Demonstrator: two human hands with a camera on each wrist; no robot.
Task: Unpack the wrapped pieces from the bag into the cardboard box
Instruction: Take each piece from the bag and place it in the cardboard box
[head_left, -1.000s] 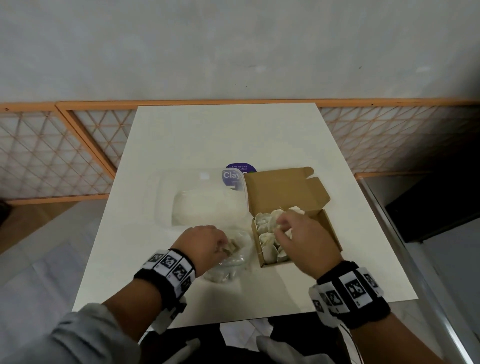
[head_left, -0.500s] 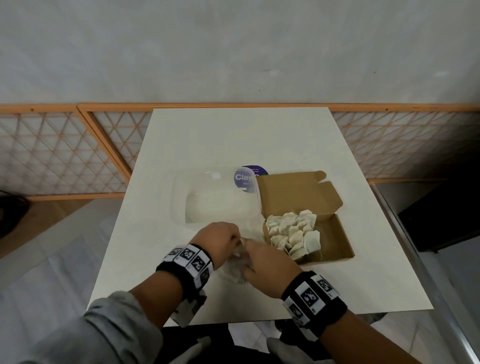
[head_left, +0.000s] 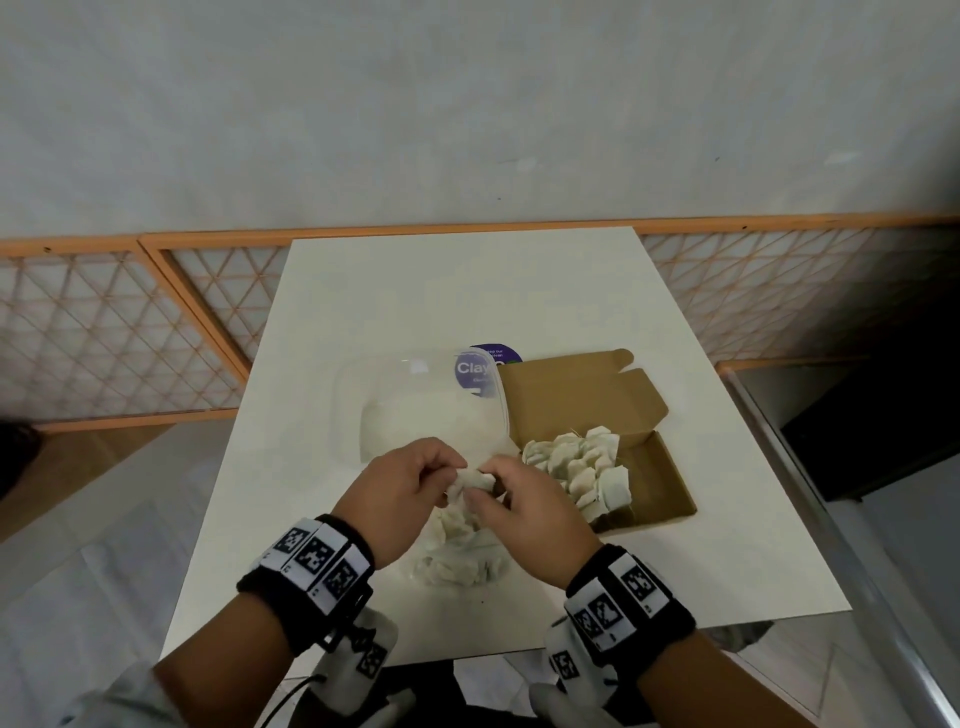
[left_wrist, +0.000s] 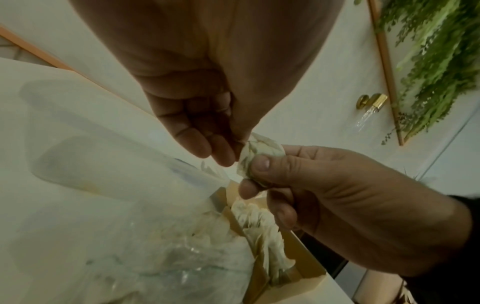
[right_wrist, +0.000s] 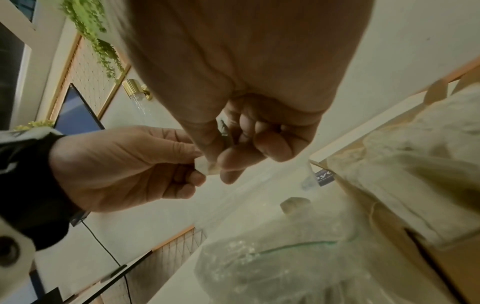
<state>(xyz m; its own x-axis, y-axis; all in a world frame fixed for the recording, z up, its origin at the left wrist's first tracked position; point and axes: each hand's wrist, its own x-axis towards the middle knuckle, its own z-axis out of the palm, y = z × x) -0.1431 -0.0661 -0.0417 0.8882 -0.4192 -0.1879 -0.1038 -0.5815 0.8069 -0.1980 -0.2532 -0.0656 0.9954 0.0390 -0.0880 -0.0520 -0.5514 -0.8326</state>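
Note:
A small white wrapped piece (head_left: 470, 480) hangs just above the clear plastic bag (head_left: 457, 558), pinched from both sides. My left hand (head_left: 444, 473) pinches its left end with thumb and fingertips (left_wrist: 223, 156). My right hand (head_left: 491, 488) grips its right end between thumb and curled fingers (left_wrist: 259, 164). The bag lies on the table below the hands with several more wrapped pieces inside. To the right, the open cardboard box (head_left: 660, 493) holds a pile of wrapped pieces (head_left: 576, 462) in its left half. In the right wrist view only a corner of the wrapped piece (right_wrist: 205, 166) shows.
A clear plastic tub (head_left: 415, 405) with a purple "Clay" label stands just behind the hands, touching the box's raised lid flap (head_left: 571, 395). The white table (head_left: 467, 301) ends close to my body; an orange lattice fence (head_left: 104, 332) runs behind and left.
My right hand left the cardboard box and came to the bag beside the left hand. Both hands have since lifted one wrapped piece out and hold it between them.

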